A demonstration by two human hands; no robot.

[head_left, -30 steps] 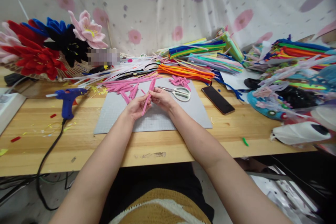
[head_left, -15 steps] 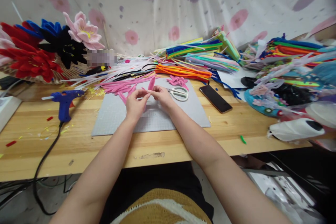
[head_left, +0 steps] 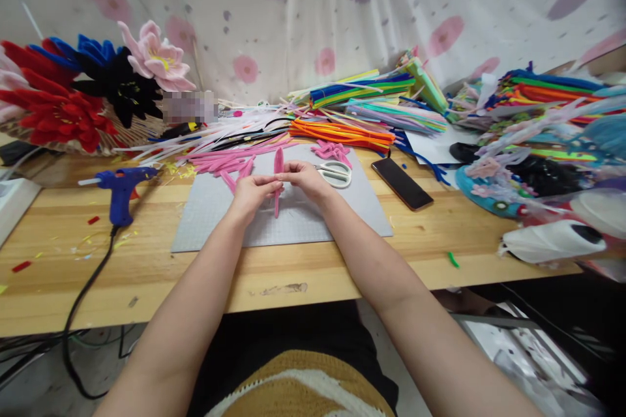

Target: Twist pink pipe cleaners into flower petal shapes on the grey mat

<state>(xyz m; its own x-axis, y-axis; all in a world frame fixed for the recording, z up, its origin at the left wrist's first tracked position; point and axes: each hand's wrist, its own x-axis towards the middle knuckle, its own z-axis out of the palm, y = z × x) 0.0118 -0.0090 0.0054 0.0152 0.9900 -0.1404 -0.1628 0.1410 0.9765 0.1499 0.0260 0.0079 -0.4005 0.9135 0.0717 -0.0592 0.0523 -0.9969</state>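
Note:
Over the grey cutting mat (head_left: 205, 221), a pink pipe cleaner piece (head_left: 278, 161) stands nearly vertical between my hands, its upper part thicker and folded, a thin end pointing down toward me. My left hand (head_left: 252, 195) pinches it from the left with thumb and fingers. From the other side, my right hand (head_left: 306, 179) pinches it at about the same spot, and the fingertips hide its middle. Scissors with pale handles (head_left: 336, 174) lie just beyond my right hand. More pink pipe cleaners (head_left: 215, 163) lie on the mat past my left hand.
A blue glue gun (head_left: 120, 192) with a black cord stands at left, below fluffy flowers (head_left: 63, 111). A phone (head_left: 402, 184) lies right of the mat. Bundled orange pipe cleaners (head_left: 342, 135) lie along the back. A white spool (head_left: 552, 240) sits near the right edge.
The pink piece has turned more upright, and its thin lower end now shows below my fingers. My left hand's fingers have straightened a little; both hands stay over the mat.

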